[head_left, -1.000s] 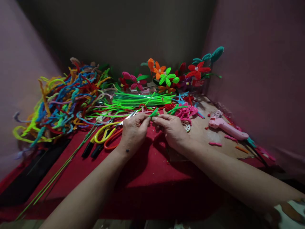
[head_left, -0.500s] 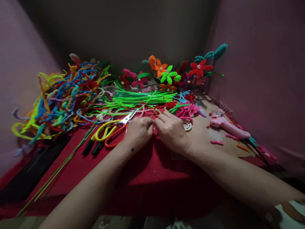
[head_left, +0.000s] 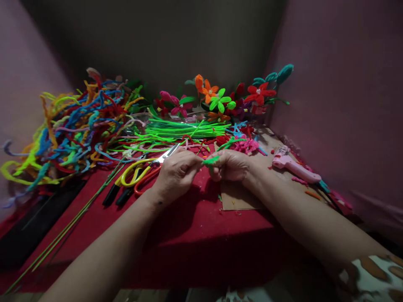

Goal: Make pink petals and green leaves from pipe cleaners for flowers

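My left hand [head_left: 178,174] and my right hand [head_left: 231,165] meet above the red cloth [head_left: 195,235], both pinching a short green pipe cleaner piece [head_left: 210,160] between their fingertips. The piece spans the small gap between the two hands. Just left of my left hand lie scissors [head_left: 145,170] with yellow and orange handles. A bundle of straight bright green pipe cleaners [head_left: 185,129] lies behind the hands.
A big tangle of mixed-colour pipe cleaners [head_left: 72,130] fills the back left. Finished pipe cleaner flowers [head_left: 220,100] stand at the back. A pink glue gun [head_left: 292,165] lies at right on brown cardboard [head_left: 239,197]. Thin green stems [head_left: 69,235] and black sticks [head_left: 116,195] lie at left.
Half a second ago both hands were pressed low on the cloth. They have lifted, and the green piece shows between the fingertips again. The view shifted slightly.
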`<state>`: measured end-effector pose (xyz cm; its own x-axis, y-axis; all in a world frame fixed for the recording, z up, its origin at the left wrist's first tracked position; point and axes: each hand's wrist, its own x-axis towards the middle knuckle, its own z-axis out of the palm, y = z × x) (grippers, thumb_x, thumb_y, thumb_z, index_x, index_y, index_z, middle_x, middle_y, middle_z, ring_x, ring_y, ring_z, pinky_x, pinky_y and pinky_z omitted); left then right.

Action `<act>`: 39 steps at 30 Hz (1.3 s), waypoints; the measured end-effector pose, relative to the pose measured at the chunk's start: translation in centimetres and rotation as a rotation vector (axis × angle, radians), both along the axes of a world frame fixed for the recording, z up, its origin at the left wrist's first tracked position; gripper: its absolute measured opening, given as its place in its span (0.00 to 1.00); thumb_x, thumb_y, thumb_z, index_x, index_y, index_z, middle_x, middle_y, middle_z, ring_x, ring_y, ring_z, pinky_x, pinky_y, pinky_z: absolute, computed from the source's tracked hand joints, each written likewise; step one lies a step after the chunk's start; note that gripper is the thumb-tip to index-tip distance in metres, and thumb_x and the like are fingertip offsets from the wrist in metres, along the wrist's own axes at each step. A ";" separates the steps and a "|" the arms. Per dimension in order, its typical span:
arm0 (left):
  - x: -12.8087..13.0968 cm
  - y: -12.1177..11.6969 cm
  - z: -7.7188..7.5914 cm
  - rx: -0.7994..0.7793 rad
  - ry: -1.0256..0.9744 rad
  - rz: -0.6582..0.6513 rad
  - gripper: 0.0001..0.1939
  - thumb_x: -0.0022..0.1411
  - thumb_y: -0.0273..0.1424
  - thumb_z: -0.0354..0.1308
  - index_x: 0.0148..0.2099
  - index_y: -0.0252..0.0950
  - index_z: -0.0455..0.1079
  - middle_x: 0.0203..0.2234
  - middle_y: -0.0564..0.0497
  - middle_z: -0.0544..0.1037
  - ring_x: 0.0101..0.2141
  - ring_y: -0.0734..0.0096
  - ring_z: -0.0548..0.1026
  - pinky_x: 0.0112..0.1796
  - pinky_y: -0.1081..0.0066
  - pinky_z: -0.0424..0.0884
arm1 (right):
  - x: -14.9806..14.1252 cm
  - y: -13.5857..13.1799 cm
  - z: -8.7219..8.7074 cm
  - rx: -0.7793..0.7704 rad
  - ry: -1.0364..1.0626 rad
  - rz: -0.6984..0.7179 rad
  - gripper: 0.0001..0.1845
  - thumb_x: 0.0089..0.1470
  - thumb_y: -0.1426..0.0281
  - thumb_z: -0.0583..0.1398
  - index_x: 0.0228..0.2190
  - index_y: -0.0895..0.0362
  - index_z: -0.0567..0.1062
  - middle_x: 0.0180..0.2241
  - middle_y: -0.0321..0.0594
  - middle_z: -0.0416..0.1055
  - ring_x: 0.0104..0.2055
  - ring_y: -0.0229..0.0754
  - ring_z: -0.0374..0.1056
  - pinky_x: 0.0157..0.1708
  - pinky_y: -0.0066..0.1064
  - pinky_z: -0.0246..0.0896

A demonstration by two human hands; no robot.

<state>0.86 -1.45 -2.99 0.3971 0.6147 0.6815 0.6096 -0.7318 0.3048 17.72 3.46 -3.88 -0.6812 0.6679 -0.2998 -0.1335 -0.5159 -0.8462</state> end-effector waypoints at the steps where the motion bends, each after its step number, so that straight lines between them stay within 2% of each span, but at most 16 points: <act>1: 0.1 0.0 -0.2 0.024 -0.043 0.038 0.07 0.57 0.26 0.53 0.28 0.35 0.70 0.20 0.52 0.73 0.24 0.75 0.68 0.33 0.71 0.64 | -0.3 -0.2 -0.2 -0.062 0.059 -0.027 0.06 0.38 0.81 0.55 0.16 0.61 0.65 0.10 0.34 0.61 0.13 0.31 0.55 0.16 0.24 0.48; 4: 0.4 0.1 -0.7 0.048 -0.143 0.151 0.06 0.56 0.27 0.54 0.28 0.35 0.70 0.19 0.53 0.73 0.23 0.74 0.69 0.33 0.71 0.65 | -1.0 -0.9 -0.3 -0.208 0.183 -0.092 0.07 0.40 0.83 0.53 0.19 0.61 0.65 0.11 0.32 0.60 0.13 0.30 0.54 0.15 0.22 0.46; 6: 0.7 0.2 -0.9 0.004 -0.201 0.211 0.07 0.56 0.28 0.54 0.28 0.36 0.72 0.20 0.53 0.74 0.25 0.74 0.70 0.32 0.72 0.65 | -1.2 -1.2 -0.2 -0.270 0.243 -0.107 0.07 0.42 0.83 0.53 0.22 0.61 0.67 0.13 0.32 0.61 0.15 0.29 0.55 0.15 0.21 0.47; 8: 1.0 0.2 -0.9 -0.076 -0.280 0.233 0.07 0.56 0.29 0.54 0.29 0.36 0.73 0.22 0.53 0.76 0.25 0.74 0.71 0.32 0.73 0.66 | -1.3 -1.4 -0.2 -0.285 0.302 -0.076 0.08 0.43 0.83 0.53 0.25 0.62 0.68 0.16 0.34 0.63 0.18 0.29 0.58 0.16 0.20 0.48; 10: 1.3 0.3 -0.6 -0.164 -0.376 0.230 0.08 0.56 0.30 0.54 0.29 0.36 0.74 0.23 0.53 0.77 0.26 0.75 0.72 0.32 0.74 0.67 | -1.4 -1.5 -0.1 -0.237 0.337 -0.048 0.08 0.43 0.83 0.53 0.26 0.63 0.69 0.19 0.35 0.65 0.19 0.29 0.60 0.16 0.19 0.49; 12: 1.4 0.5 -0.3 -0.252 -0.450 0.226 0.08 0.56 0.30 0.54 0.30 0.35 0.74 0.24 0.53 0.77 0.26 0.75 0.72 0.31 0.75 0.67 | -1.5 -1.5 -0.1 -0.107 0.317 -0.094 0.06 0.43 0.82 0.55 0.26 0.63 0.69 0.19 0.35 0.66 0.19 0.29 0.60 0.16 0.20 0.51; 14: 1.4 0.6 -0.1 -0.322 -0.478 0.237 0.08 0.55 0.30 0.54 0.30 0.34 0.75 0.23 0.53 0.77 0.25 0.75 0.72 0.29 0.75 0.66 | -1.6 -1.7 -0.1 0.086 0.239 -0.194 0.02 0.43 0.78 0.59 0.25 0.62 0.70 0.19 0.34 0.66 0.18 0.30 0.59 0.17 0.22 0.52; 16: 1.3 0.6 0.2 -0.369 -0.461 0.245 0.09 0.54 0.30 0.54 0.29 0.34 0.75 0.22 0.53 0.76 0.24 0.75 0.70 0.27 0.75 0.65 | -1.6 -1.8 -0.1 0.309 0.128 -0.280 0.06 0.42 0.71 0.63 0.22 0.61 0.70 0.18 0.33 0.66 0.17 0.30 0.58 0.16 0.23 0.51; 19: 1.3 0.5 0.5 -0.436 -0.416 0.241 0.09 0.53 0.29 0.54 0.26 0.33 0.74 0.19 0.53 0.75 0.23 0.76 0.69 0.26 0.76 0.64 | -1.5 -2.0 0.0 0.620 -0.048 -0.334 0.13 0.44 0.64 0.62 0.19 0.60 0.69 0.17 0.33 0.65 0.18 0.29 0.56 0.18 0.24 0.50; 21: 1.3 0.3 0.8 -0.492 -0.419 0.242 0.10 0.53 0.28 0.53 0.25 0.33 0.73 0.18 0.54 0.74 0.22 0.76 0.69 0.25 0.76 0.64 | -1.5 -2.1 0.1 0.765 -0.130 -0.352 0.16 0.48 0.61 0.59 0.19 0.60 0.69 0.18 0.33 0.64 0.18 0.29 0.55 0.19 0.24 0.49; 23: 1.3 0.1 1.0 -0.545 -0.442 0.230 0.10 0.53 0.28 0.54 0.24 0.33 0.73 0.16 0.54 0.73 0.21 0.76 0.69 0.24 0.77 0.63 | -1.6 -2.0 0.0 0.841 -0.159 -0.385 0.18 0.51 0.59 0.56 0.19 0.60 0.68 0.17 0.33 0.62 0.19 0.29 0.54 0.20 0.24 0.49; 27: 1.4 -0.1 1.0 -0.602 -0.508 0.165 0.08 0.52 0.29 0.55 0.25 0.33 0.74 0.17 0.53 0.74 0.20 0.76 0.69 0.22 0.77 0.62 | -1.9 -1.7 -0.4 0.839 -0.158 -0.456 0.21 0.54 0.57 0.52 0.18 0.58 0.65 0.15 0.31 0.58 0.17 0.29 0.52 0.18 0.24 0.47; 31: 1.4 0.0 0.8 -0.674 -0.545 0.121 0.07 0.50 0.29 0.56 0.23 0.34 0.73 0.15 0.54 0.73 0.19 0.77 0.68 0.21 0.76 0.61 | -1.8 -1.6 -0.5 0.868 -0.211 -0.510 0.21 0.54 0.58 0.53 0.16 0.58 0.63 0.14 0.30 0.55 0.16 0.29 0.50 0.17 0.24 0.45; 34: 1.2 0.3 0.6 -0.786 -0.639 0.082 0.07 0.48 0.30 0.59 0.22 0.33 0.72 0.15 0.53 0.73 0.19 0.77 0.68 0.22 0.75 0.62 | -1.8 -1.8 -0.3 0.893 -0.224 -0.535 0.21 0.53 0.59 0.55 0.16 0.58 0.63 0.14 0.30 0.55 0.16 0.28 0.50 0.17 0.24 0.45; 36: 0.9 0.6 0.5 -0.890 -0.755 0.031 0.06 0.46 0.29 0.60 0.22 0.32 0.71 0.16 0.52 0.73 0.20 0.76 0.69 0.24 0.75 0.64 | -1.8 -1.9 -0.2 0.806 -0.150 -0.524 0.18 0.51 0.59 0.57 0.19 0.58 0.64 0.14 0.28 0.56 0.15 0.28 0.51 0.16 0.24 0.45; 39: 0.4 1.1 0.2 -1.016 -0.881 -0.079 0.03 0.46 0.27 0.60 0.24 0.32 0.72 0.16 0.52 0.72 0.21 0.74 0.71 0.26 0.74 0.66 | -1.8 -1.9 0.0 0.602 0.051 -0.447 0.13 0.47 0.61 0.61 0.30 0.57 0.66 0.18 0.28 0.63 0.15 0.29 0.57 0.15 0.24 0.51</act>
